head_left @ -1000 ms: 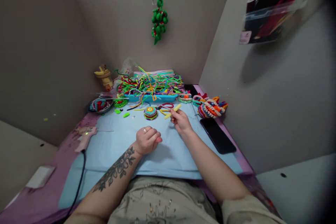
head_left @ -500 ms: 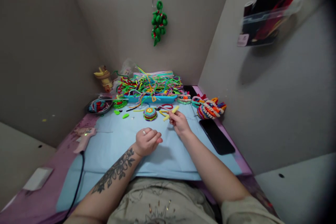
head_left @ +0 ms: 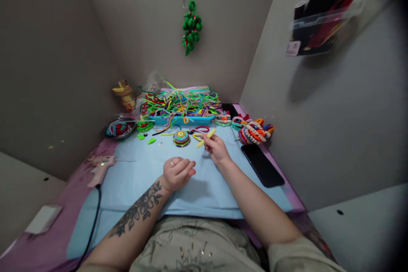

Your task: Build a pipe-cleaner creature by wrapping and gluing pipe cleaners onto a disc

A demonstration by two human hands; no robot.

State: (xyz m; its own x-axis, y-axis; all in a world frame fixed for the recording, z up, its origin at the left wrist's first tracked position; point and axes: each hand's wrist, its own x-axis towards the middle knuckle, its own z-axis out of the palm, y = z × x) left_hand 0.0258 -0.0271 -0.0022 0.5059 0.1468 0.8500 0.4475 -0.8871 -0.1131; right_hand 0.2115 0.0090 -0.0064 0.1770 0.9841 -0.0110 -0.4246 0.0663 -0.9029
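My right hand (head_left: pixel 216 149) pinches a short yellow pipe cleaner piece (head_left: pixel 207 137) a little above the light blue mat (head_left: pixel 143 178). Just left of it lies a round multicoloured coiled disc (head_left: pixel 181 137). My left hand (head_left: pixel 177 173), with a ring on one finger, rests on the mat with its fingers curled loosely and nothing visible in them. Behind both hands a blue tray (head_left: pixel 183 119) holds a heap of coloured pipe cleaners (head_left: pixel 180 102).
A black phone (head_left: pixel 262 159) lies on the right. Finished coiled pieces (head_left: pixel 254 131) sit behind it. A metal bowl (head_left: pixel 120 128) and a pink glue gun (head_left: pixel 100 169) with a black cord are on the left. A green ornament (head_left: pixel 190 25) hangs on the back wall.
My right hand has drawn slightly toward me and left with the yellow piece. The view has shifted a little; my left hand stays put.
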